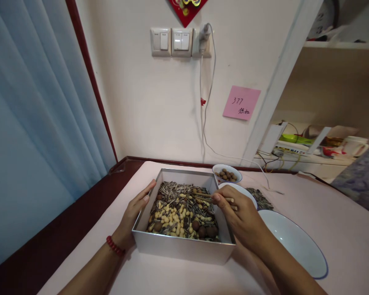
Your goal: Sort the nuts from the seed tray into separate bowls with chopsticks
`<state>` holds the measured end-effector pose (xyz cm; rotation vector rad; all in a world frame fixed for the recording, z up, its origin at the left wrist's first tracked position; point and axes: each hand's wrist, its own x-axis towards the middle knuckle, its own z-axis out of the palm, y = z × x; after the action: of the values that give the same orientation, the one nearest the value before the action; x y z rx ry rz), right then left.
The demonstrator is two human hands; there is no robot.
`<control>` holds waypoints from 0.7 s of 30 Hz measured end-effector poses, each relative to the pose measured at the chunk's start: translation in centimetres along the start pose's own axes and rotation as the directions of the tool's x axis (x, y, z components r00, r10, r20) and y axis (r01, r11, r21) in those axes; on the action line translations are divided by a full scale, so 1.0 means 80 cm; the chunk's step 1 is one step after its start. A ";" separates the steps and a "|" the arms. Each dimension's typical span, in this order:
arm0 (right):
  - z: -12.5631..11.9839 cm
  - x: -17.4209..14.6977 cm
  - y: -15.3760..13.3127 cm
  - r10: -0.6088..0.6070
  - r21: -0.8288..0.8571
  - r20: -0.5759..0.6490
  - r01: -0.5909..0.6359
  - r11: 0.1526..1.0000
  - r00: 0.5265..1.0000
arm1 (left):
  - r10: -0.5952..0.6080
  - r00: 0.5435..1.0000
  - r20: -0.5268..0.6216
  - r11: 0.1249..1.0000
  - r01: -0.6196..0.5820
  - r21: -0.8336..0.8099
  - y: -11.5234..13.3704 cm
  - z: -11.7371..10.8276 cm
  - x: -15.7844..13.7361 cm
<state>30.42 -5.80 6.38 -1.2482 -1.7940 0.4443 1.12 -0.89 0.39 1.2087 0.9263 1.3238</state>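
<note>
A silvery box [184,248] with a mix of striped sunflower seeds, peanuts [175,215] and round brown nuts [203,230] stands on the table. Against the box's left wall lies my left hand [135,213], fingers stretched out along the side near the rim. A red bead bracelet [115,246] circles that wrist. My right hand [241,215] is closed around a pair of chopsticks [204,197] above the right part of the box. Their tips reach into the seeds near the back; whether they pinch a nut is too small to tell.
Right of the box are a bowl of brown nuts [226,175], a white bowl [242,191] partly behind my hand, a pile of sunflower seeds [260,198] and a large blue-rimmed bowl [295,241]. A white cable [233,157] hangs from the wall socket onto the table.
</note>
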 end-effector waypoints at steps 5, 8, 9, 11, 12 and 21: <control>-0.004 0.002 -0.001 0.007 0.002 -0.014 -0.007 1.000 1.000 | 0.024 1.000 0.008 1.000 -0.024 0.017 -0.003 -0.003 0.003; -0.009 0.001 -0.004 0.011 0.008 -0.027 -0.011 1.000 1.000 | 0.019 1.000 0.008 1.000 -0.019 0.012 -0.004 -0.004 0.004; -0.011 0.001 -0.006 0.009 0.009 -0.033 -0.009 1.000 0.999 | 0.014 1.000 0.011 1.000 -0.014 0.006 -0.003 -0.004 0.004; -0.015 -0.001 -0.009 -0.004 0.007 -0.050 0.005 1.000 0.999 | 0.005 1.000 0.019 1.000 -0.005 -0.007 -0.003 -0.004 0.003; -0.016 -0.002 -0.011 -0.012 0.006 -0.058 0.012 1.000 0.998 | 0.003 1.000 0.023 1.000 -0.002 -0.011 -0.003 -0.004 0.002; -0.053 -0.006 -0.022 -0.071 0.011 -0.196 0.075 0.997 0.978 | 0.032 0.999 -0.003 0.999 -0.032 0.035 -0.004 -0.004 0.002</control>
<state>32.91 -7.75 9.73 -1.1672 -1.6585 0.2855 0.89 -0.63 0.08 1.2528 0.9395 1.3404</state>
